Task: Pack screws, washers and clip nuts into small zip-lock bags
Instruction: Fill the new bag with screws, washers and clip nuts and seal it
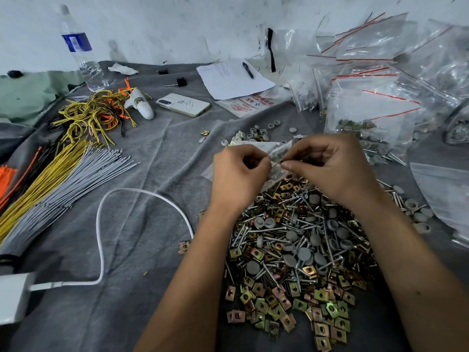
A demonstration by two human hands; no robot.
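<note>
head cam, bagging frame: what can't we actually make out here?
- Contents of the small zip-lock bag: hidden between left hand and right hand, and blurred.
- Whether its seal is closed: fingertips cover it.
- Print on the paper sheet: too small.
- White charger: cut off by the left edge.

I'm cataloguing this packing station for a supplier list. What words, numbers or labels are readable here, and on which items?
"75": on the white object beside the coloured ties; tentative.
"100": red print on the bag packet below the paper; the rest is too blurred.
Water bottle blue label: unreadable.
Paper sheet: faint, too small to read.
Phone back: scribble, not legible.
</note>
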